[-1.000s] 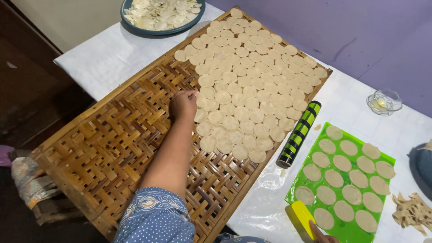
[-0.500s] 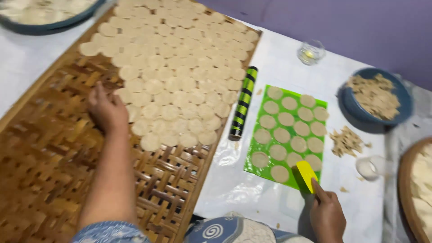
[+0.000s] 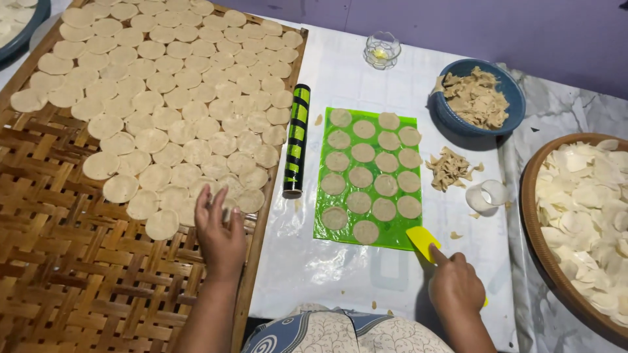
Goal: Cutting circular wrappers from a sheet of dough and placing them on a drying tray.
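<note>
Your right hand [image 3: 456,285] fingers clamp the yellow plastic scraper [image 3: 424,242]; slide it under the thin, limp, tearable pale dough discs [image 3: 366,232] at eleven o'clock, while your left hand [image 3: 219,230] lies fingers-spread on the woven bamboo tray [image 3: 78,261].

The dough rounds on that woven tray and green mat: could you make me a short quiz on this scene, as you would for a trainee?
1. True or false: the left hand rests at the near edge of the dough rounds on the woven bamboo tray.
2. What does the right hand hold? A) the black and green rolling pin B) a yellow scraper C) the small glass
3. Fill in: the blue bowl holds dough ____.

Key
1. True.
2. B; its blade touches the near right corner of the green mat.
3. Scraps; a smaller pile lies on the table between bowl and mat.
</note>
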